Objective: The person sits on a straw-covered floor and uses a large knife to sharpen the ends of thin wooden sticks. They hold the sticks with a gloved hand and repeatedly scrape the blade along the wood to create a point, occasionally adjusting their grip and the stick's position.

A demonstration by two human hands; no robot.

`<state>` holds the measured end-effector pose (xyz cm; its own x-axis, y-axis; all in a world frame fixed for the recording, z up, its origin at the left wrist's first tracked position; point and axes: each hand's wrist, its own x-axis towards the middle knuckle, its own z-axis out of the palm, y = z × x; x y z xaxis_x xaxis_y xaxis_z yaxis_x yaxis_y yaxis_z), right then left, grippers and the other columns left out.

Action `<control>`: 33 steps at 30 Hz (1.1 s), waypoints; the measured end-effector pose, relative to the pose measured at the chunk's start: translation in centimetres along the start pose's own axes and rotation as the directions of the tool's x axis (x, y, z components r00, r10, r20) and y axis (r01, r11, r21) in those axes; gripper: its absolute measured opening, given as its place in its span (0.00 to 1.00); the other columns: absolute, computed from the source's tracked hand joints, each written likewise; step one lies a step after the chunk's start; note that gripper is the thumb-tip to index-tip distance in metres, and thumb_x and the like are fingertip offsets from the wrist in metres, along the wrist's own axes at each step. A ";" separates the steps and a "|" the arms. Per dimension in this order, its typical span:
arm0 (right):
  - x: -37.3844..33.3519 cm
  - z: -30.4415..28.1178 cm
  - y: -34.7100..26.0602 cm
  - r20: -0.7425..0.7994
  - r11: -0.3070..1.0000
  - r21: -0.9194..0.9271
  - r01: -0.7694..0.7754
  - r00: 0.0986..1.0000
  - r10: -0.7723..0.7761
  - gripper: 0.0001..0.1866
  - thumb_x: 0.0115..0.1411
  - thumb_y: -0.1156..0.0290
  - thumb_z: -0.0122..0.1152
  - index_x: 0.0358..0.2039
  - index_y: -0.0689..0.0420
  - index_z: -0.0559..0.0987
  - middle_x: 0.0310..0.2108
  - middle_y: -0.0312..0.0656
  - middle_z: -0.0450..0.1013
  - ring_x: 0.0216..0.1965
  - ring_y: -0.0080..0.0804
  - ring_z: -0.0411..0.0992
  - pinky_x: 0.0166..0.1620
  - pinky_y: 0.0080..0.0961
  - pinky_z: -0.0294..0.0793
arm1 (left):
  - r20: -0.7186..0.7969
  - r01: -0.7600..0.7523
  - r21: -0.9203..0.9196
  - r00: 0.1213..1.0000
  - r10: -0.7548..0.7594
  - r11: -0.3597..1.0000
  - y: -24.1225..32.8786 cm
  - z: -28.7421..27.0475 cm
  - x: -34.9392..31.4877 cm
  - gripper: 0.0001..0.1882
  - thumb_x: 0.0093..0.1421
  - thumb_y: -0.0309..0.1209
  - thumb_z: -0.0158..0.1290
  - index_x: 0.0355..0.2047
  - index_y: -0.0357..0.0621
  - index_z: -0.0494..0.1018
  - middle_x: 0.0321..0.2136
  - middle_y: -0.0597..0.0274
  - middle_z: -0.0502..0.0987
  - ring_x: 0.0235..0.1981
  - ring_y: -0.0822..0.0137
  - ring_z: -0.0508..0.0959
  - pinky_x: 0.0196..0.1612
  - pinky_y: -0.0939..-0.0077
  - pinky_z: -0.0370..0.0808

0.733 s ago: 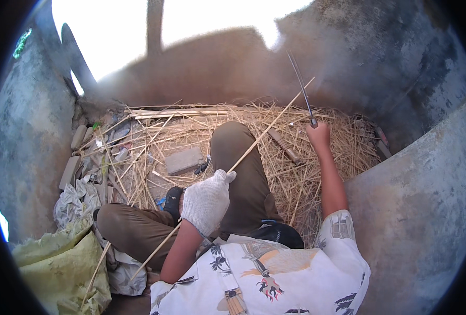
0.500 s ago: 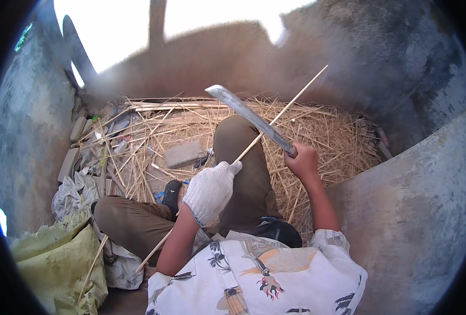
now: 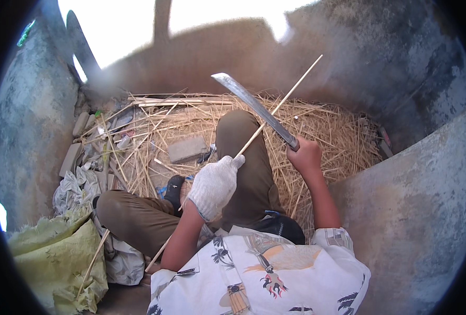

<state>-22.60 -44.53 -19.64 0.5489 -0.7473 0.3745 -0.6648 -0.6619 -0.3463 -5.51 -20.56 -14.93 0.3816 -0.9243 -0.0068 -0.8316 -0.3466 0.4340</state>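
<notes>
At my far left a crumpled yellow-green sack (image 3: pixel 59 257) lies on the floor, with grey rags (image 3: pixel 75 186) heaped just above it. Next comes a litter of dry straw (image 3: pixel 149 131), spread over the floor ahead of my knees, and a flat grey block (image 3: pixel 187 148) resting among it. My left hand (image 3: pixel 213 185), in a white knitted glove, is clenched around a long thin stick (image 3: pixel 275 109); the stick runs from down beside my left thigh, through my fist, and slants up to the right, over my raised knee, toward the wall. Right of that, a long machete (image 3: pixel 254 109) crosses the stick just above my knee, its blade tilted up to the left with the tip high over the straw. My bare right hand (image 3: pixel 305 156) grips its handle tight. Beyond it, at far right, stands the curved grey wall (image 3: pixel 416 210).
</notes>
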 end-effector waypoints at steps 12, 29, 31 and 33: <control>1.6 0.7 1.0 -0.025 0.986 0.092 -0.141 0.989 0.144 0.12 0.55 0.60 0.66 0.23 0.55 0.81 0.19 0.48 0.75 0.24 0.51 0.76 0.32 0.42 0.75 | -0.066 -0.121 -0.004 0.990 0.121 0.993 0.1 -0.3 -0.4 0.14 0.71 0.29 0.45 0.52 0.42 0.76 0.34 0.47 0.78 0.35 0.45 0.83 0.38 0.55 0.80; 6.4 3.3 4.5 -0.029 0.991 0.040 -0.129 0.991 0.130 0.13 0.55 0.59 0.64 0.24 0.55 0.81 0.22 0.49 0.77 0.28 0.53 0.78 0.35 0.46 0.76 | -0.138 -0.130 -0.034 0.983 0.124 0.991 0.4 -0.2 -1.1 0.14 0.72 0.29 0.43 0.51 0.42 0.77 0.34 0.46 0.79 0.35 0.45 0.83 0.37 0.52 0.80; 6.7 3.6 4.5 -0.007 0.989 0.019 -0.147 0.989 0.148 0.12 0.55 0.58 0.65 0.25 0.54 0.82 0.24 0.47 0.78 0.30 0.50 0.79 0.37 0.44 0.77 | -0.157 -0.146 -0.022 0.977 0.141 0.989 0.2 0.0 -1.2 0.14 0.72 0.29 0.44 0.51 0.42 0.77 0.34 0.45 0.79 0.35 0.45 0.83 0.37 0.52 0.80; 7.1 3.8 4.5 0.005 0.978 0.050 -0.204 0.979 0.204 0.13 0.56 0.58 0.64 0.26 0.54 0.82 0.25 0.48 0.79 0.31 0.51 0.79 0.38 0.45 0.78 | -0.176 -0.169 0.004 0.970 0.167 0.986 -0.2 0.5 -1.3 0.14 0.72 0.29 0.44 0.51 0.42 0.77 0.34 0.45 0.79 0.35 0.44 0.83 0.37 0.52 0.80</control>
<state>-19.75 -53.05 -21.75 0.4045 -0.8667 0.2918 -0.7362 -0.4979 -0.4583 -6.03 -19.41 -15.47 0.3023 -0.9265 0.2240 -0.8857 -0.1862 0.4254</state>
